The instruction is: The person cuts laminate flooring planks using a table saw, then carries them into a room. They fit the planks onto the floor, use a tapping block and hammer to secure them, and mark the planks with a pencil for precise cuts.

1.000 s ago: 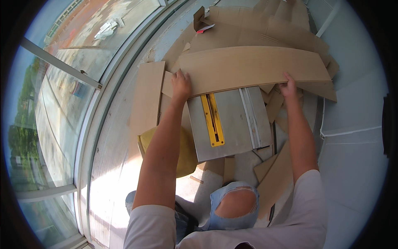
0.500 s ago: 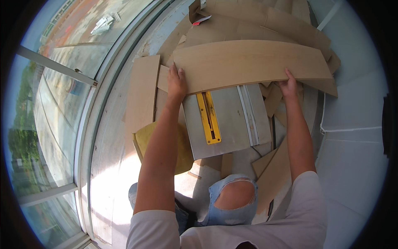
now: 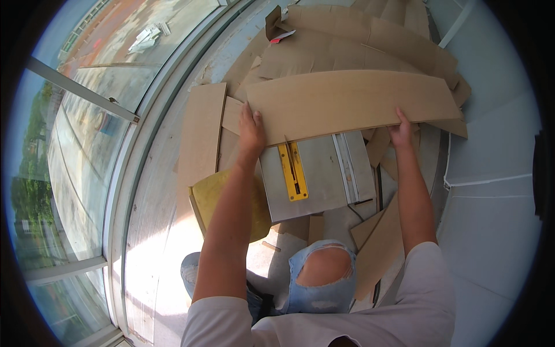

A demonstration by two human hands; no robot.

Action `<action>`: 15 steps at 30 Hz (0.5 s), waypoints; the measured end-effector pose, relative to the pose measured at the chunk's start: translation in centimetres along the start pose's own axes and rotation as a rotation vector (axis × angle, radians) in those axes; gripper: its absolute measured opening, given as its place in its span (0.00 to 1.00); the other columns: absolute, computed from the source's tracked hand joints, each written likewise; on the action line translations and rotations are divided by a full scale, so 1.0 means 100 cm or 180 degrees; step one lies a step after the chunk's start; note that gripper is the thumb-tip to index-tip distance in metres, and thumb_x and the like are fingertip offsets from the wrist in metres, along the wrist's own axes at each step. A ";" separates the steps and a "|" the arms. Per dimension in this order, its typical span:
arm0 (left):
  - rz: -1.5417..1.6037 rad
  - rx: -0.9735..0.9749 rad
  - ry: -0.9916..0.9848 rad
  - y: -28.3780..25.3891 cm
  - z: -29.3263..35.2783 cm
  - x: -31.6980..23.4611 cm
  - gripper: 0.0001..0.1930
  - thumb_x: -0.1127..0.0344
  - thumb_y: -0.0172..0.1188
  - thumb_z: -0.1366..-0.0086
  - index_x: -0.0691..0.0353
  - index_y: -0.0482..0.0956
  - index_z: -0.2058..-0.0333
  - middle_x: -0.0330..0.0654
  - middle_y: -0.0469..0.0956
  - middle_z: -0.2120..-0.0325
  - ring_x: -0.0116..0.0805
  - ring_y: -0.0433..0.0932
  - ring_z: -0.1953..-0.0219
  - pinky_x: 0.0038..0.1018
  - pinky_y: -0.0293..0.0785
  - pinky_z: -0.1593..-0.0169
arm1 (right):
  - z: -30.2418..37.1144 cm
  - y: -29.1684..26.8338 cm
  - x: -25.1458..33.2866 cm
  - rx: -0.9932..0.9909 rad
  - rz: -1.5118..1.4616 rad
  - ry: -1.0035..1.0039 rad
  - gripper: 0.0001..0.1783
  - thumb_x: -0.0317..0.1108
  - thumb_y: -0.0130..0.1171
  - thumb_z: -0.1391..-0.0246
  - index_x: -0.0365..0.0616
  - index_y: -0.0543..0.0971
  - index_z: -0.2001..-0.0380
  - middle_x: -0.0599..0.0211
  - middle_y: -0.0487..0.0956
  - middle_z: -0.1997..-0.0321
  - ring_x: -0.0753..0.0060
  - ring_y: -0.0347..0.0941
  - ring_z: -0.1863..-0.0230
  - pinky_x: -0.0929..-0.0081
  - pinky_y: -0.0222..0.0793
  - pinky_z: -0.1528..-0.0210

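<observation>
A long flat brown wood board (image 3: 347, 101) lies crosswise over the far part of a table saw's grey metal top (image 3: 321, 168). My left hand (image 3: 252, 132) grips the board's left end, fingers along that edge. My right hand (image 3: 401, 128) holds the near edge toward the right, its thumb on top and the other fingers mostly hidden underneath. Just at the board's near edge, a bit of blade shows above the saw's yellow slotted insert (image 3: 293, 172). How much of the blade the board hides, I cannot tell.
Left of the saw stands a dull yellow panel (image 3: 231, 199), partly behind my left forearm. Another brown board (image 3: 199, 127) lies farther left, beside the glass wall (image 3: 75, 173). Cardboard sheets (image 3: 347, 52) cover the floor beyond. Offcuts (image 3: 381, 237) lie at the right, near a white wall (image 3: 491, 156).
Both hands have drawn the board a little nearer to me, so it covers more of the saw's top. The bit of blade now shows at its near edge.
</observation>
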State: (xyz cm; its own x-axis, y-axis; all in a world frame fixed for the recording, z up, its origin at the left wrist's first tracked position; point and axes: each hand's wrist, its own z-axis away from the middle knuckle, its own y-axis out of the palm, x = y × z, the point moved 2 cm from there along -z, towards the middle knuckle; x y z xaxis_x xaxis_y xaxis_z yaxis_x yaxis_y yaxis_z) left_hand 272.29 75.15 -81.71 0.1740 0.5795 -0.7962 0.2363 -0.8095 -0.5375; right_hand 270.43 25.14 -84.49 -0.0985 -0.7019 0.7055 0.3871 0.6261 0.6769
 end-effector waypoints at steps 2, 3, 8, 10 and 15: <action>-0.0017 0.0047 -0.0044 -0.002 0.008 -0.004 0.28 0.60 0.42 0.24 0.74 0.56 0.33 0.64 0.61 0.34 0.62 0.59 0.32 0.46 0.55 0.29 | 0.009 -0.002 0.002 -0.0048 0.0059 -0.0082 0.23 0.33 0.66 0.41 0.44 0.74 0.44 0.69 0.78 0.46 0.68 0.76 0.46 0.69 0.76 0.46; -0.0028 0.0074 -0.0065 -0.004 0.012 -0.007 0.28 0.60 0.42 0.23 0.74 0.56 0.33 0.64 0.60 0.34 0.62 0.58 0.32 0.46 0.55 0.29 | 0.014 -0.004 0.003 -0.0074 0.0087 -0.0122 0.22 0.33 0.66 0.41 0.44 0.75 0.44 0.69 0.78 0.46 0.68 0.76 0.46 0.69 0.76 0.46; 0.0079 0.0145 -0.0073 -0.011 0.037 -0.019 0.28 0.60 0.41 0.23 0.73 0.55 0.32 0.63 0.59 0.33 0.62 0.56 0.31 0.45 0.53 0.28 | 0.038 -0.012 0.007 -0.0233 0.0124 -0.0043 0.21 0.34 0.67 0.41 0.45 0.76 0.46 0.70 0.79 0.48 0.70 0.76 0.48 0.70 0.75 0.48; 0.0144 0.0170 -0.0096 -0.010 0.047 -0.027 0.29 0.59 0.41 0.23 0.72 0.54 0.32 0.63 0.58 0.33 0.62 0.56 0.30 0.45 0.52 0.28 | 0.047 -0.024 0.013 -0.0250 0.0173 -0.0042 0.20 0.34 0.67 0.42 0.46 0.77 0.47 0.71 0.80 0.49 0.71 0.76 0.49 0.71 0.75 0.50; 0.0145 0.0136 -0.0169 -0.015 0.068 -0.024 0.29 0.58 0.40 0.23 0.73 0.53 0.31 0.63 0.57 0.32 0.61 0.55 0.30 0.45 0.51 0.28 | 0.066 -0.034 0.011 -0.0209 0.0168 0.0012 0.19 0.35 0.66 0.41 0.47 0.77 0.48 0.72 0.81 0.52 0.71 0.78 0.52 0.71 0.76 0.55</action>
State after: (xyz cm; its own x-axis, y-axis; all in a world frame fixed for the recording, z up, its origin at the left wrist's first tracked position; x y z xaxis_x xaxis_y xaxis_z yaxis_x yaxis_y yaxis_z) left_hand 264.99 74.30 -80.89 0.1326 0.5370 -0.8331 0.1881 -0.8389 -0.5108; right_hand 262.94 24.44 -84.63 -0.0729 -0.6699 0.7389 0.4511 0.6386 0.6235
